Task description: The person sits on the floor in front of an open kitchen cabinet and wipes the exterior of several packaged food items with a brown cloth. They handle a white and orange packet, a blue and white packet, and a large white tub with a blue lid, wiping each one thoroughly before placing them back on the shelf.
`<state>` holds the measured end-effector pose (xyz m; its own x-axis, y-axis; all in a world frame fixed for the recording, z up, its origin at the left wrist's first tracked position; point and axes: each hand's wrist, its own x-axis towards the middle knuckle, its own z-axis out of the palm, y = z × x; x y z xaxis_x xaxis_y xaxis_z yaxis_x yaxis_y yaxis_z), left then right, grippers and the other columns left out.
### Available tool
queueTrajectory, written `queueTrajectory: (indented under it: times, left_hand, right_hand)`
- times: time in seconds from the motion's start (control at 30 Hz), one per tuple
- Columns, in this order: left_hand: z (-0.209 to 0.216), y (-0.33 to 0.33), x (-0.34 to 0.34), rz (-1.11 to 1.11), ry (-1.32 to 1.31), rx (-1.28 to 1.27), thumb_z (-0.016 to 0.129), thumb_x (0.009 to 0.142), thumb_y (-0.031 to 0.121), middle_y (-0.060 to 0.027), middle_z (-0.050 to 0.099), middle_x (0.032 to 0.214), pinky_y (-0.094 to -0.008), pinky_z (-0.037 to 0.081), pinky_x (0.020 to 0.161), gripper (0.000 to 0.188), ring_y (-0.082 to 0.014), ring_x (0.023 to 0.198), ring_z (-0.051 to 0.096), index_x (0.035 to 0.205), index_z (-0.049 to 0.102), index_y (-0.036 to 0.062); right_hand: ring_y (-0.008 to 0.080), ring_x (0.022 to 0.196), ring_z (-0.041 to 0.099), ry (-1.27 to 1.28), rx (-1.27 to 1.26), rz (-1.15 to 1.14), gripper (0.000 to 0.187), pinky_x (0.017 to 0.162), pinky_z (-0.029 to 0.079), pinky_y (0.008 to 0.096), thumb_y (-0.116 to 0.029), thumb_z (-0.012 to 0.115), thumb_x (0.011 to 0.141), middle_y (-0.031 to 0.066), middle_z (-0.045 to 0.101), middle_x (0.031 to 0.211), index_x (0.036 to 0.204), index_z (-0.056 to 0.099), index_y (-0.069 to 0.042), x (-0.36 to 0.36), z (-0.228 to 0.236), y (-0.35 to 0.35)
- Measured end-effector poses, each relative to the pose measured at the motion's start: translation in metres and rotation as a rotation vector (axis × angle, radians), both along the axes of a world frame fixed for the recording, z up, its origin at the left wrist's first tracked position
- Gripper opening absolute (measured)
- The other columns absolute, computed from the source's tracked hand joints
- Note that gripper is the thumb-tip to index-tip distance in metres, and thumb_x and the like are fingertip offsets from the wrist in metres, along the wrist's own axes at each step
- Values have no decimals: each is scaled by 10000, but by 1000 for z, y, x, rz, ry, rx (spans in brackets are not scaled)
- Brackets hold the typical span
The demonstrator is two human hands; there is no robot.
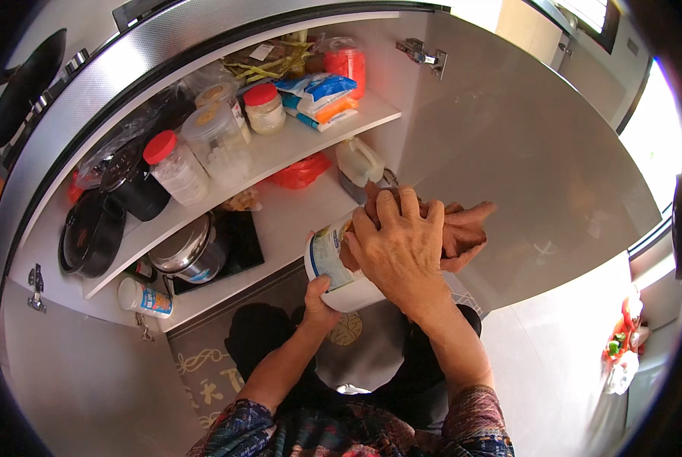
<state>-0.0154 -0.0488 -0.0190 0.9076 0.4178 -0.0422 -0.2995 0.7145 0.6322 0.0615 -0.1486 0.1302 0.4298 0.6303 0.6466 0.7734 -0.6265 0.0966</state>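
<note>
Tilted on its side before the open cabinet is a white tub (329, 255) with a printed label. My left hand (319, 306) grips its lower end, the thumb pressed on the rim of the base. A brown cloth (465, 232) is bunched under my right hand (402, 247), which presses it around the other end of the tub. That end is hidden by the cloth and fingers. On the lower shelf, left of my hands, stand a steel pot (185, 250) and a small white container (144, 297) with a blue label.
The upper shelf (280, 164) holds red-lidded jars (177, 167), clear canisters (217, 141), black containers (137, 183) and packets (318, 95). A plastic jug (360, 161) and red bag (301, 171) sit below. The right door (523, 167) stands wide open. A patterned mat (207, 373) lies underneath.
</note>
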Motion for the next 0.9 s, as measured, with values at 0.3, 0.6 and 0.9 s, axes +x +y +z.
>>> queueTrajectory:
  times: [0.3, 0.6, 0.9]
  left_hand:
    - [-1, 2, 1, -36, -39, -65, 585, 674, 411, -99, 384, 1419, -421, 327, 1072, 881, -284, 1279, 408, 1436, 274, 99]
    - [-19, 5, 18, -105, -221, -317, 534, 746, 381, -137, 432, 1357, -413, 360, 1047, 769, -289, 1220, 460, 1413, 296, 82]
    - [30, 3, 14, -13, -139, -353, 399, 784, 671, -115, 453, 1333, -502, 396, 991, 797, -325, 1198, 468, 1359, 394, 119]
  right_hand:
    - [273, 1036, 481, -71, 5, -51, 352, 750, 350, 459, -276, 645, 726, 124, 530, 1062, 1005, 620, -62, -22, -7, -8]
    - [251, 1076, 486, -196, 148, -7, 350, 842, 316, 471, -224, 609, 717, 93, 538, 1180, 1059, 648, -163, -33, -25, -20]
    - [291, 1081, 451, 335, 849, 300, 294, 941, 342, 409, -173, 636, 784, 143, 498, 1153, 1032, 571, -30, -5, -66, -21]
